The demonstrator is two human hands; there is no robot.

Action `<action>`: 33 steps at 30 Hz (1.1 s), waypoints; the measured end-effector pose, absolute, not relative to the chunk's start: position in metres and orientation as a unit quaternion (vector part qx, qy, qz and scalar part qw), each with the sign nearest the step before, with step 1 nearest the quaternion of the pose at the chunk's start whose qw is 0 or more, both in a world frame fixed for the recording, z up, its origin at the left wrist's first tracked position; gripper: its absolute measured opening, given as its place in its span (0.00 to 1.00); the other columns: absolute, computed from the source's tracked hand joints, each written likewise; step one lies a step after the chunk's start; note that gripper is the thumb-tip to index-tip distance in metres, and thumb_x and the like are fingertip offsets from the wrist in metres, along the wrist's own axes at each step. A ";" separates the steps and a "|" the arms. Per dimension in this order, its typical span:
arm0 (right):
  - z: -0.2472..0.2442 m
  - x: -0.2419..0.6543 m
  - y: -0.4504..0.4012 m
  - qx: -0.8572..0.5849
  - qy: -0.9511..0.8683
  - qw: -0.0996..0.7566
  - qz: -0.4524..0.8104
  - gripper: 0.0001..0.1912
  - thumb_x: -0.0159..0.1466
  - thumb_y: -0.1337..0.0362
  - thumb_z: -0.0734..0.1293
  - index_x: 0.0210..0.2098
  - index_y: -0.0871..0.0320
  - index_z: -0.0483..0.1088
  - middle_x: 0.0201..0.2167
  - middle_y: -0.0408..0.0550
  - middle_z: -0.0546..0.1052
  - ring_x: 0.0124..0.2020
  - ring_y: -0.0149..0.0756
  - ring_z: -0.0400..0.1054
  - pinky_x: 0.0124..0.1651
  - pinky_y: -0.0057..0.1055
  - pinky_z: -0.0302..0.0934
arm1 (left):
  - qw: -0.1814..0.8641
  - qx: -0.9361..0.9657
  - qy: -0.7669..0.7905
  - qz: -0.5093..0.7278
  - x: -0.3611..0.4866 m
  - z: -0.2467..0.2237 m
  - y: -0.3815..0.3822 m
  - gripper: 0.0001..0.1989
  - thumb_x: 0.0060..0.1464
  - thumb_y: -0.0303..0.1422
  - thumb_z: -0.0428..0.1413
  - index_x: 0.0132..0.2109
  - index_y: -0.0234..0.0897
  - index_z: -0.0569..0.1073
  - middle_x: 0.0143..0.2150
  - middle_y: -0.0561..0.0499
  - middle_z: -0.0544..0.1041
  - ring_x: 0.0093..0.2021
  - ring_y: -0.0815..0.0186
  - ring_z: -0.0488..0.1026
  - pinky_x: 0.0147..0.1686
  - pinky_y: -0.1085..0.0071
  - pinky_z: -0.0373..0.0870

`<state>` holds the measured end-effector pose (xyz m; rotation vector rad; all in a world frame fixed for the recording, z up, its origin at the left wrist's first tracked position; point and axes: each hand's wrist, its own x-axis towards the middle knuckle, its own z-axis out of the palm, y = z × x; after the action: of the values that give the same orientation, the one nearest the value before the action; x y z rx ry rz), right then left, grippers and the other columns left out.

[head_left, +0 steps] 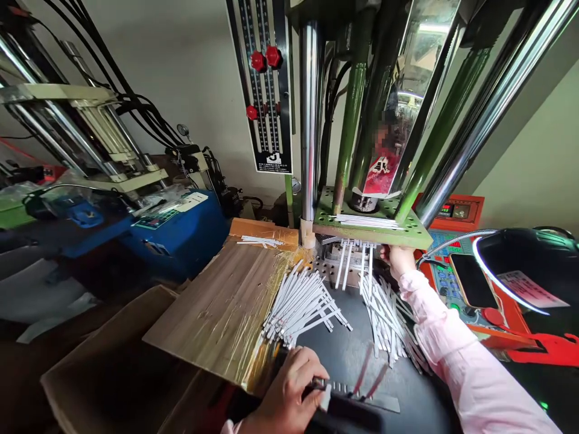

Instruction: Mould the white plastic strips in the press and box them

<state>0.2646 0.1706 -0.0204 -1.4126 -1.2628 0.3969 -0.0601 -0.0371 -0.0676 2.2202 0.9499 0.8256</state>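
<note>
Left hand point(292, 389): I clamp the slotted fixture point(353, 413); hold it level. Right hand point(400, 260), at the mould point(335, 252): I cannot tell its closure

The right sleeve point(461, 349) is pale pink and creased

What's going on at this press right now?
The person's left hand grips one end of a slotted fixture at the near edge of the black work surface. The right hand is in under the press's green plate, its fingers partly hidden, beside white strips sticking out toward the person. Two loose piles of similar strips, left and right, lie in front, and a few more rest on the plate.
</note>
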 end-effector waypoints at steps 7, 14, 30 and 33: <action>-0.014 0.256 0.044 -0.583 -0.426 0.601 0.341 0.18 0.63 0.44 0.65 0.34 0.52 0.63 0.18 0.39 0.67 0.17 0.32 0.60 0.19 0.30 0.55 | 0.316 0.803 0.366 0.348 -0.084 -0.013 -0.041 0.06 0.62 0.32 0.56 0.45 0.41 0.75 0.42 0.48 0.74 0.44 0.62 0.72 0.48 0.65 0.70; -0.053 0.219 -0.066 -0.617 -0.376 0.480 0.497 0.21 0.62 0.39 0.63 0.32 0.51 0.65 0.17 0.42 0.69 0.17 0.37 0.63 0.19 0.32 0.55 | 0.246 0.830 0.363 0.344 -0.092 0.026 -0.019 0.06 0.61 0.28 0.57 0.45 0.41 0.73 0.43 0.49 0.74 0.46 0.63 0.73 0.48 0.66 0.71; -0.022 0.272 0.034 -0.577 -0.630 0.378 0.356 0.21 0.61 0.45 0.68 0.43 0.54 0.78 0.41 0.49 0.82 0.43 0.43 0.76 0.47 0.36 0.70 | 0.284 0.817 0.330 0.379 -0.009 -0.011 0.094 0.08 0.52 0.25 0.64 0.42 0.37 0.80 0.41 0.50 0.74 0.40 0.65 0.73 0.44 0.68 0.72; -0.033 0.288 0.095 -0.596 -0.656 0.393 0.244 0.22 0.61 0.44 0.66 0.41 0.55 0.78 0.40 0.50 0.82 0.41 0.43 0.76 0.47 0.38 0.70 | 0.410 0.726 0.399 0.383 0.016 -0.020 0.155 0.13 0.44 0.20 0.66 0.39 0.34 0.80 0.37 0.50 0.76 0.38 0.65 0.74 0.42 0.69 0.73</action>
<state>0.2882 0.0945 -0.0327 -1.5141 -1.6658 0.6194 0.0159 0.1547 -0.0199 1.8269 1.0041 0.9633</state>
